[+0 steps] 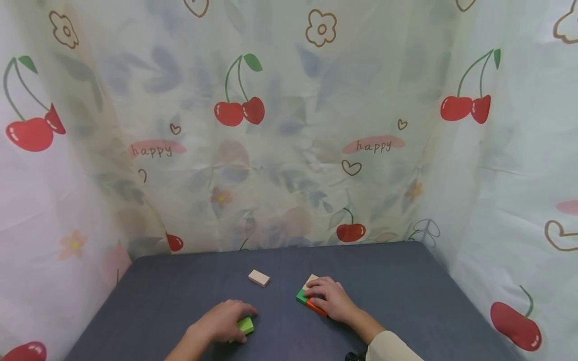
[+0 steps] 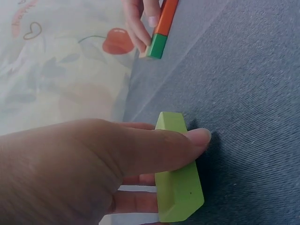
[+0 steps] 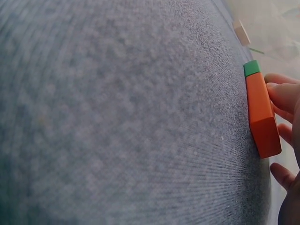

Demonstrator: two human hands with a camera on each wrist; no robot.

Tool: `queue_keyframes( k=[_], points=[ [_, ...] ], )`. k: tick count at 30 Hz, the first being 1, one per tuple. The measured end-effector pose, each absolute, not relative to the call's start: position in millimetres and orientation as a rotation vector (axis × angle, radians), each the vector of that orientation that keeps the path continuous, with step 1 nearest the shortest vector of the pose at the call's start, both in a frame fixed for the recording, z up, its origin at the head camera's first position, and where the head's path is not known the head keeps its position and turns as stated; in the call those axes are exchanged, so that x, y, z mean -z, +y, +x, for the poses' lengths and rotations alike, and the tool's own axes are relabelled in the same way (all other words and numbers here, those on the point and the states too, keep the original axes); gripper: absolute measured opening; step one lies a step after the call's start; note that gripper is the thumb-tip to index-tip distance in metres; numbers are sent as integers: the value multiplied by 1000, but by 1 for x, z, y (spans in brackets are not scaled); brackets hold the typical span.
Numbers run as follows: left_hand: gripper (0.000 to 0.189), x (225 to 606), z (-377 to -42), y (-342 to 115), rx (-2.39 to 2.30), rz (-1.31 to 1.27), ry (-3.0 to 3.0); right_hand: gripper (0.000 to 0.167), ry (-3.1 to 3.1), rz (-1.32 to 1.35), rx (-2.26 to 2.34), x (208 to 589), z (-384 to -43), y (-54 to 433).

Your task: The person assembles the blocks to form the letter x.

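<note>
My left hand [image 1: 226,321] holds a lime-green wooden block [image 2: 180,187] low over the dark cloth, thumb across one face and fingers behind it. To the right, my right hand [image 1: 333,299] rests with bent fingers over a group of touching blocks. That group has an orange block [image 3: 260,108], a green block [image 1: 301,296] at its end and a pale wooden block [image 1: 311,281] running off at an angle. In the right wrist view the fingers [image 3: 283,96] lie alongside the orange block; no clear pinch shows. The fingers partly cover the pale and orange blocks.
A loose pale wooden block [image 1: 259,278] lies on the dark table [image 1: 207,276] between and beyond the hands. Curtains [image 1: 289,175] with cherry prints stand behind the table and at both sides. A small black object [image 1: 354,356] shows by the right sleeve.
</note>
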State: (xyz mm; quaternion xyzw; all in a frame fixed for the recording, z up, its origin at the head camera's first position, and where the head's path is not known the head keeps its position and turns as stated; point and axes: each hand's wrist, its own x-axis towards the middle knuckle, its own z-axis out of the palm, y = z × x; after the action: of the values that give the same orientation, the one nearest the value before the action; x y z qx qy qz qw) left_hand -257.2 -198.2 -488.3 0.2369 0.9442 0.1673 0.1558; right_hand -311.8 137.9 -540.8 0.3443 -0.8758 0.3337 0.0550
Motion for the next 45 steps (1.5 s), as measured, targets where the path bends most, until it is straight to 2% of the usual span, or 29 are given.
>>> queue_keyframes(
  k=[33,45],
  points=[
    [50,464,-269,-191,-441,800,2837,20,-2641,1035,-1011,541,-311,137],
    [38,460,-270,-183,-516,832,2874,20,-2591,1051,-1008,543,-310,137]
  ],
)
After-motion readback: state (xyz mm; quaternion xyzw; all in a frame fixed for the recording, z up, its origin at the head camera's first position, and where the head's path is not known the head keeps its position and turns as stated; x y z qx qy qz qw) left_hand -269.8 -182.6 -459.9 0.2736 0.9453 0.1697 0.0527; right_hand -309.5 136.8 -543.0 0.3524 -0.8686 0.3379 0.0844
